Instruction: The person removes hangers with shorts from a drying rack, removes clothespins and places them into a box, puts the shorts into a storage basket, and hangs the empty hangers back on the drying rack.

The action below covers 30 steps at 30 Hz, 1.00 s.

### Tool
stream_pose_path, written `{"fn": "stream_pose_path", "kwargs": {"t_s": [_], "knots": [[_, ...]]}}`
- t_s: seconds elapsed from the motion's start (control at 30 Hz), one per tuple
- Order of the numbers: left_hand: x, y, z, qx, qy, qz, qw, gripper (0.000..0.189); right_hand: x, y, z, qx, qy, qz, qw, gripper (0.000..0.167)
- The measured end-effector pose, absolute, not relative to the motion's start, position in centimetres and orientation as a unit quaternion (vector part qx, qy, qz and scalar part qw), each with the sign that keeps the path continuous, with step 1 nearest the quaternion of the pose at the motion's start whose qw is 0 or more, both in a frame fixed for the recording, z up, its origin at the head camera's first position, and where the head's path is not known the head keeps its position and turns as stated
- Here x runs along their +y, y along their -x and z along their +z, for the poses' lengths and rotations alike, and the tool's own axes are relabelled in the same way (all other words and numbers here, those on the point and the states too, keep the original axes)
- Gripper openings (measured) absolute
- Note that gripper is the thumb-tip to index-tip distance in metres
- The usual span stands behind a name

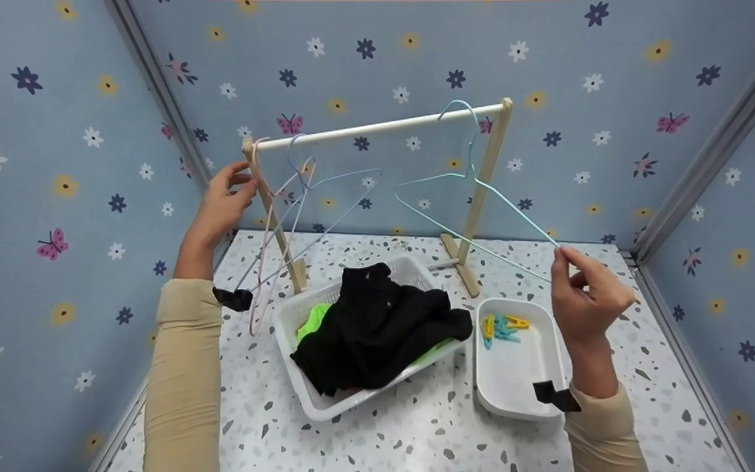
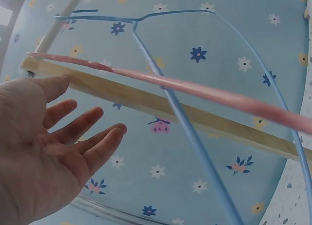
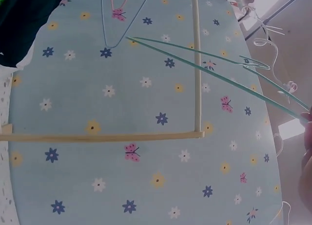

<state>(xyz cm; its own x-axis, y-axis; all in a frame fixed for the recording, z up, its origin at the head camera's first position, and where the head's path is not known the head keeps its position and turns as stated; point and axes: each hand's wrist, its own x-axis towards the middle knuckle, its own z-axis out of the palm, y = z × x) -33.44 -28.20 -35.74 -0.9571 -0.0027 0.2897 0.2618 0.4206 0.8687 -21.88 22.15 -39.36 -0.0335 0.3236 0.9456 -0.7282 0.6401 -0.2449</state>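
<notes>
My right hand (image 1: pixel 587 301) pinches one end of a mint-green wire hanger (image 1: pixel 515 208), whose hook is up by the white rod (image 1: pixel 377 126) of a small clothes rack. Whether the hook rests on the rod cannot be told. Near the top of the rack's left wooden post (image 1: pixel 281 236) is my left hand (image 1: pixel 220 203). In the left wrist view its fingers are relaxed and grip nothing; the thumb lies at the post, contact unclear. A pink hanger (image 2: pixel 195 89) and a blue hanger (image 2: pixel 187 125) hang at the rod's left end.
Below the rack stands a white basket (image 1: pixel 312 408) heaped with a black garment (image 1: pixel 384 328) and bright green cloth (image 1: pixel 314 319). To its right, a white tray (image 1: pixel 525 387) holds yellow and blue clothespins (image 1: pixel 499 328). Flower-patterned walls enclose the speckled table (image 1: pixel 417 432).
</notes>
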Motion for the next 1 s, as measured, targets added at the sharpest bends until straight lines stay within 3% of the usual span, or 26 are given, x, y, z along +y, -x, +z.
{"fn": "stream_pose_path", "kwargs": {"t_s": [0.5, 0.8, 1.0], "knots": [[-27.5, 34.1, -36.7, -0.815, 0.096, -0.56, 0.11, 0.046, 17.8, 24.6, -38.2, -0.64, -0.219, 0.372, 0.635, 0.01], [-26.3, 31.9, -35.0, -0.804, 0.086, -0.58, 0.1, 0.043, 15.0, 26.0, -37.6, -0.669, -0.232, 0.319, 0.63, 0.008], [-27.1, 33.4, -36.4, -0.797, 0.085, -0.588, 0.108, 0.044, 13.4, 26.6, -37.9, -0.715, -0.218, 0.257, 0.613, 0.008]]}}
